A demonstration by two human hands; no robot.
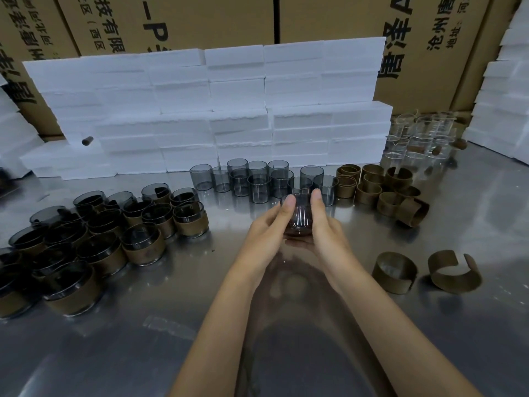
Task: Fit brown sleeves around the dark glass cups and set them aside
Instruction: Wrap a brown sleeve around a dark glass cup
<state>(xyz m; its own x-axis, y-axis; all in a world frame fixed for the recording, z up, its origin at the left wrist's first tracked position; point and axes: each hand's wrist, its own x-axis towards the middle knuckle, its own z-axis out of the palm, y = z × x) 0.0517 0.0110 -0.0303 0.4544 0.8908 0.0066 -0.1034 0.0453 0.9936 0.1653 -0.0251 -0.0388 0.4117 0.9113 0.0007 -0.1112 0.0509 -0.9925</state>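
Two hands, left hand (267,224) and right hand (323,222), clasp one dark smoky glass cup (299,217) just before the bare grey cups (257,181) on the steel table (143,339).

The tabletop (429,339) is shiny grey steel. At 12 o'clock stand smoky grey glass cups (259,181); at 9 o'clock, darker cups wrapped in brown sleeves (143,247). Loose brown sleeves (375,184) sit at 2 o'clock, with two more sleeves (395,272) at 4 o'clock. Behind are white foam blocks (214,110), tan cartons (315,15) printed in black characters, and clear glass beakers (420,136).
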